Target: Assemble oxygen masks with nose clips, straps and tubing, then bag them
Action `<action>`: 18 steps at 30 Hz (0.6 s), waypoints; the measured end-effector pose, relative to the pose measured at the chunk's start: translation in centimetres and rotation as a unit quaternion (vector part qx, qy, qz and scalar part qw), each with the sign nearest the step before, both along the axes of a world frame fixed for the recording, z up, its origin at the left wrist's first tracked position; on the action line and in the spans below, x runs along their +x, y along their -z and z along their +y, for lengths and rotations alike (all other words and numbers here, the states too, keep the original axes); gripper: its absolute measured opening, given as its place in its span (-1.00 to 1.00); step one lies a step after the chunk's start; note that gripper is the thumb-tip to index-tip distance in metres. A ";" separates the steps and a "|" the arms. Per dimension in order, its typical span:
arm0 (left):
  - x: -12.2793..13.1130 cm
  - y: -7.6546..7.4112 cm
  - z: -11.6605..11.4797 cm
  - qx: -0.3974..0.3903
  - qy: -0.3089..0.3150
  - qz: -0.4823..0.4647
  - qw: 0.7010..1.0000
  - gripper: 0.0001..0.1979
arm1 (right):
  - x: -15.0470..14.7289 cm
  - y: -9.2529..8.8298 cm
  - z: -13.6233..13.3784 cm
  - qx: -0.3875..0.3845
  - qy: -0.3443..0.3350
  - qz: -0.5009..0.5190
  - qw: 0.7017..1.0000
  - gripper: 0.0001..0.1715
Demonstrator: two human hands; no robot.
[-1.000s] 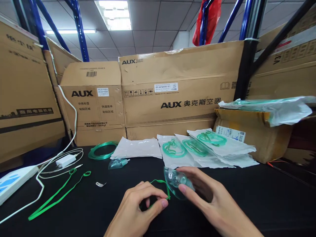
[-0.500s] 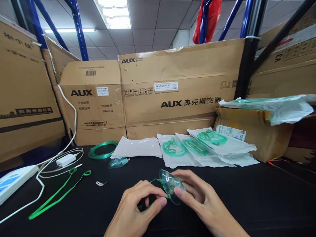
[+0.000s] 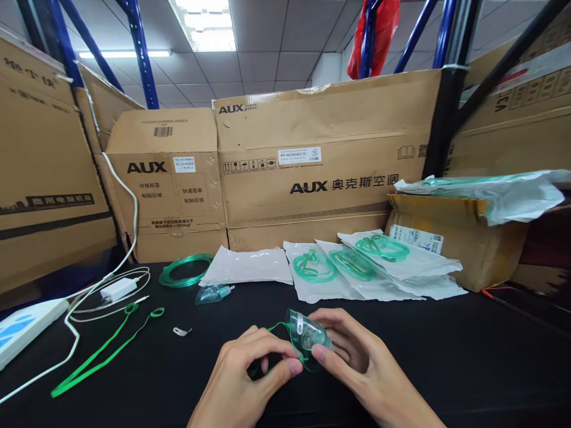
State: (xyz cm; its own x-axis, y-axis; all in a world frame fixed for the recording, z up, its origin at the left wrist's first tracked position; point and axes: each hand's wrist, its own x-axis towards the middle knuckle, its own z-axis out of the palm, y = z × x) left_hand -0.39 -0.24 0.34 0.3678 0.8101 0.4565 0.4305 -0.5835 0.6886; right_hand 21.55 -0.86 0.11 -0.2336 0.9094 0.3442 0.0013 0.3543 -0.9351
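My right hand (image 3: 361, 371) is closed around a clear green-tinted oxygen mask (image 3: 304, 334), held just above the black table (image 3: 468, 362) at the front centre. My left hand (image 3: 243, 380) pinches a thin green elastic strap (image 3: 275, 329) right at the mask's left edge, thumb and forefinger pressed together. A second small clear mask part (image 3: 213, 292) lies farther back on the table. A loose green strap (image 3: 104, 351) is stretched out to the left, with a small metal clip (image 3: 182, 331) beside it.
Coiled green tubing (image 3: 184, 270) and several sealed white pouches (image 3: 357, 267) lie along the back. Cardboard boxes (image 3: 312, 160) wall the rear and left. An open box (image 3: 459, 238) holding bagged items stands at the right. A white charger and cable (image 3: 116, 289) are at the left.
My right hand has brought the mask lower and to the left, against my left hand's pinch, and the mask has tilted. The rest on the table is unmoved.
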 end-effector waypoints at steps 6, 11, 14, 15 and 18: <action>-0.1 0.4 0.2 0.001 0.009 -0.001 1.000 -0.85 | -0.3 -0.1 -0.4 0.018 0.041 -0.044 0.998 -0.78; -0.2 0.7 0.3 -0.006 0.040 0.002 0.999 -0.79 | -0.2 0.7 -0.3 0.126 0.088 -0.115 0.981 -0.76; -0.2 0.7 0.4 -0.010 0.032 -0.001 0.999 -0.76 | 0.1 0.9 -0.4 0.241 0.122 -0.144 0.952 -0.61; -0.3 0.8 0.5 -0.009 0.031 -0.002 0.999 -0.76 | 0.1 0.9 -0.5 0.281 0.129 -0.159 0.938 -0.58; -0.3 0.9 0.6 -0.009 0.033 -0.005 0.999 -0.76 | 0.2 0.7 -0.6 0.362 0.116 -0.200 0.903 -0.57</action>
